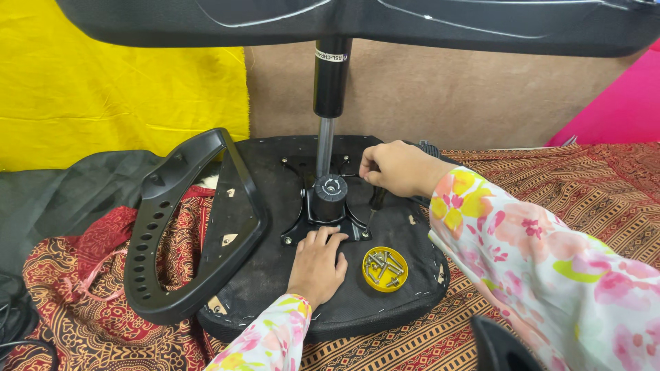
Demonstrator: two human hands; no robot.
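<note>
Left hand [317, 264]: it lies flat and open on the black chair seat [275, 275], fingers touching the edge of the metal plate [323, 230]. It holds nothing.
Yellow lid [385, 269]: a small round dish just right of the left hand, on the seat. It has a little pile of silver screws [383, 265] in it.
Right hand [395, 168]: closed tight around the screwdriver [375, 206], past the yellow lid. The tip points down at a corner of the plate.
Screwdriver risk: I think the tip could slip off the screw and poke the left hand, because the fingers are so near.
Lid risk: a bump from the right sleeve [522, 261] could tip it and send screws rolling.
Arm rest [182, 227]: black, lying left of the left hand.
Pole [330, 103]: stands up from the plate, behind both hands.
</note>
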